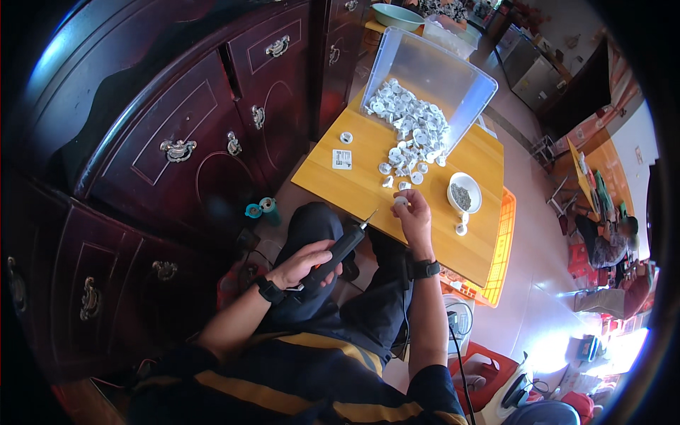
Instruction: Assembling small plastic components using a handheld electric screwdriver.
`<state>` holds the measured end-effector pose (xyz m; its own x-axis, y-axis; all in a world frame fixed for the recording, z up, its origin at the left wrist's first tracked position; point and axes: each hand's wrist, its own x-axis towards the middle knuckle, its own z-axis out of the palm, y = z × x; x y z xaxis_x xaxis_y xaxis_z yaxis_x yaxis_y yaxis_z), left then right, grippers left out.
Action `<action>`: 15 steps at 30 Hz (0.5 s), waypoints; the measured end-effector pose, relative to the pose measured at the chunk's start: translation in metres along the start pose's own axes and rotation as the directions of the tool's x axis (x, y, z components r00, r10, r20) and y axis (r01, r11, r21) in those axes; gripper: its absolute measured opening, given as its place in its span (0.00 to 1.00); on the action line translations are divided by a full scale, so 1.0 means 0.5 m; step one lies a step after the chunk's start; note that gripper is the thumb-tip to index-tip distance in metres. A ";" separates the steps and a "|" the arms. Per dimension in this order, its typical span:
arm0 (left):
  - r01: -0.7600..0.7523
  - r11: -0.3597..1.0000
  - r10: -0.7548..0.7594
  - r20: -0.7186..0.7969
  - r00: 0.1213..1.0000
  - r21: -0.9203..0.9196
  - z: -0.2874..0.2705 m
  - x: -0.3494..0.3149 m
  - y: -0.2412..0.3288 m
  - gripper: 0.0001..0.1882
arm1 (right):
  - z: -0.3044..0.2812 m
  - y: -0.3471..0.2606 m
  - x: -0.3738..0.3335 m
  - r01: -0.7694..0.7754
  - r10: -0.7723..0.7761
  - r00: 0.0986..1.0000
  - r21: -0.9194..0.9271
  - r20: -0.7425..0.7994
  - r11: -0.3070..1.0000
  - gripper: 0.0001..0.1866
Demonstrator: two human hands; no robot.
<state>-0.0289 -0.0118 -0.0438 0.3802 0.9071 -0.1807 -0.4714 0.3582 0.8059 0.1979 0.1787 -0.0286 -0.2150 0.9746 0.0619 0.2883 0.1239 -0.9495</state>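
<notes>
My left hand [306,265] is wrapped round a black electric screwdriver [343,248], its thin bit slanting up to the right over the table's near edge. Between the thumb and fingers of my right hand [418,218] is a small round white plastic part [401,201], mostly covered by the fingers. The bit's tip is a little left of that part, apart from it. A heap of similar white parts [414,120] spills from a clear plastic bin [464,88] lying on its side. To the right, a white bowl [477,185] holds many tiny grey pieces, probably screws.
The wooden table [326,173] carries a printed white card [342,159], a single white part [346,137] and two more parts near the bowl. An orange plastic crate [504,241] sits beside the table. Dark red cabinets [170,142] stand at left. Other people sit far right.
</notes>
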 end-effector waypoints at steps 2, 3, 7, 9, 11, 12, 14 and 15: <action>-0.005 1.000 0.005 0.003 1.000 0.021 0.003 0.011 0.004 0.19 | -0.007 0.016 -0.006 0.041 -0.042 0.999 0.081 0.015 0.996 0.09; -0.009 0.999 0.009 0.006 1.000 0.041 0.005 0.017 0.007 0.20 | -0.008 0.024 -0.006 0.041 -0.043 0.999 0.080 0.015 0.996 0.09; 0.000 0.996 -0.001 0.012 1.000 0.087 0.008 0.032 0.020 0.23 | 0.003 -0.009 -0.015 0.058 -0.052 0.998 0.200 -0.039 0.978 0.10; -0.004 0.988 0.007 -0.019 1.000 0.152 0.008 0.036 0.027 0.24 | 0.009 -0.014 -0.014 0.020 -0.021 1.000 0.235 0.001 0.972 0.10; -0.012 0.985 0.016 -0.023 1.000 0.173 0.015 0.049 0.038 0.25 | 0.002 0.010 -0.007 -0.047 0.029 0.996 0.216 0.090 0.975 0.10; -0.020 0.981 0.027 -0.032 0.999 0.193 0.016 0.053 0.041 0.26 | 0.002 0.023 -0.007 -0.047 0.029 0.996 0.215 0.085 0.976 0.10; -0.015 0.981 0.021 -0.030 0.999 0.195 0.011 0.057 0.040 0.26 | 0.008 0.039 -0.008 0.012 -0.019 1.000 0.310 0.020 0.951 0.09; -0.010 0.980 0.015 -0.027 1.000 0.199 0.009 0.060 0.039 0.27 | 0.008 0.047 -0.009 0.011 -0.018 1.000 0.309 0.019 0.951 0.09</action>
<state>-0.0230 0.0212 -0.0309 0.3510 0.9182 -0.1838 -0.3074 0.2984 0.9036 0.2021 0.1764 -0.0522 -0.2381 0.9685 0.0729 -0.0165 0.0710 -0.9973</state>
